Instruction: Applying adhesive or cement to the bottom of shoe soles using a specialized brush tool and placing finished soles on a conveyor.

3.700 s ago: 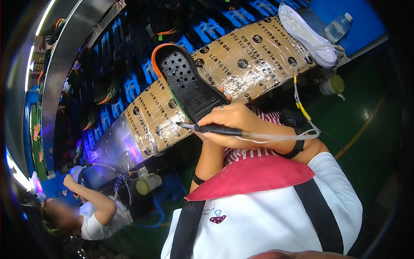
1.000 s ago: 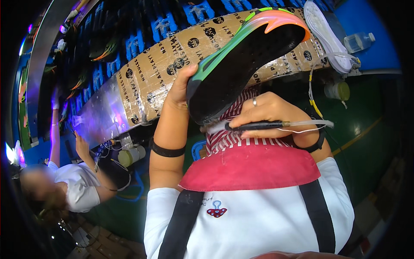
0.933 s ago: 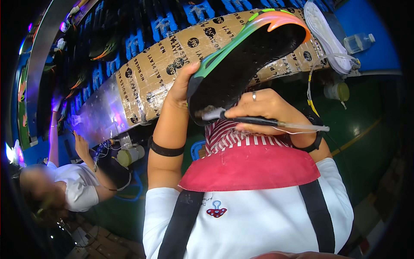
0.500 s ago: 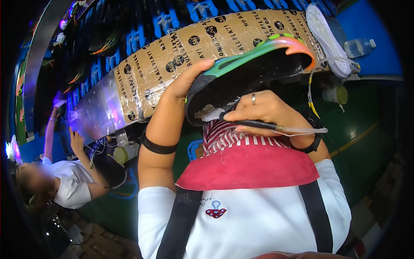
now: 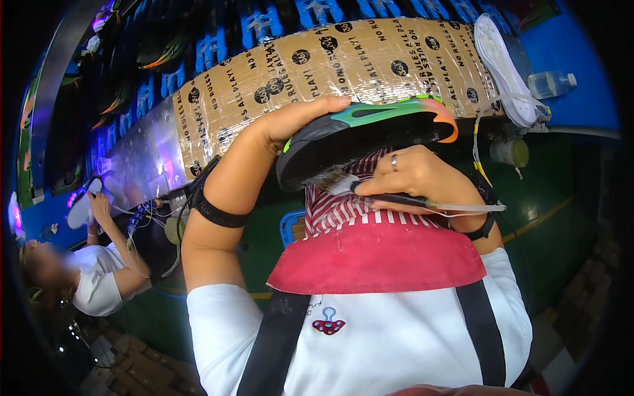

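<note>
One shoe sole (image 5: pixel 340 146), black inside, green side, orange tip

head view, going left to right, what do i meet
Co-worker's bare hand, the person's bare left hand, black shoe sole with green-to-orange sidewall, the person's ringed right hand, long white shoe sole, clear plastic bottle.
</note>
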`<state>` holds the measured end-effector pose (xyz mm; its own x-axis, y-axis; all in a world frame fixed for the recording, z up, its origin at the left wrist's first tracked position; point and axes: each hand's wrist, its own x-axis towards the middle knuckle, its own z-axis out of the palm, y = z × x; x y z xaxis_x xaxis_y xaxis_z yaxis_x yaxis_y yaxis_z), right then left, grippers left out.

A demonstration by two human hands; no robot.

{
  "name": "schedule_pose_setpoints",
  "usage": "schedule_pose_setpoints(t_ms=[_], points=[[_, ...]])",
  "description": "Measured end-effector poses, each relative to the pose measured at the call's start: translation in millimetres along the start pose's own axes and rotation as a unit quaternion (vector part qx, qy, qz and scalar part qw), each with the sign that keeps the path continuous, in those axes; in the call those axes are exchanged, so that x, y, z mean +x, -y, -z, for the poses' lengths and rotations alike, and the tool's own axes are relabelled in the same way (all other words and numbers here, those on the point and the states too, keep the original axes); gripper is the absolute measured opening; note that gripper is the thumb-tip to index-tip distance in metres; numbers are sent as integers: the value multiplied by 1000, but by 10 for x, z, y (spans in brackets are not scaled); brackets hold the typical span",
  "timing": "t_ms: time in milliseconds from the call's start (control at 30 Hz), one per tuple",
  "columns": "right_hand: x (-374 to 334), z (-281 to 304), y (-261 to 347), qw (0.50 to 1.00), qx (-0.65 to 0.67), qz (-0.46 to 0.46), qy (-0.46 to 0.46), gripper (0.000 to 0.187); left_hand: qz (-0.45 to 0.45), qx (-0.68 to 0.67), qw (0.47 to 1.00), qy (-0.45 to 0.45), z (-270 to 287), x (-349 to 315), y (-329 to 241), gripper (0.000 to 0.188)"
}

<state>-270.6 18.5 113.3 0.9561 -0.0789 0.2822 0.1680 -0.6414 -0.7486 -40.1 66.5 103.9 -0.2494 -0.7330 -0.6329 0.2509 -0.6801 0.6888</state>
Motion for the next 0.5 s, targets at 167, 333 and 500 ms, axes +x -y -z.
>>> schedule_pose_setpoints(t_ms=[167, 333, 500], points=[[12, 12, 31, 998, 20, -18, -65, 18, -5, 13, 1000, -17, 72, 21, 37, 57], [-53, 34, 12, 1000, -21, -14, -8, 21, 8, 27, 999, -26, 94, -21, -6, 59], [-63, 40, -22, 996, -54, -9, -67, 20, -5, 11, 999, -45, 89, -67, -19, 57]])
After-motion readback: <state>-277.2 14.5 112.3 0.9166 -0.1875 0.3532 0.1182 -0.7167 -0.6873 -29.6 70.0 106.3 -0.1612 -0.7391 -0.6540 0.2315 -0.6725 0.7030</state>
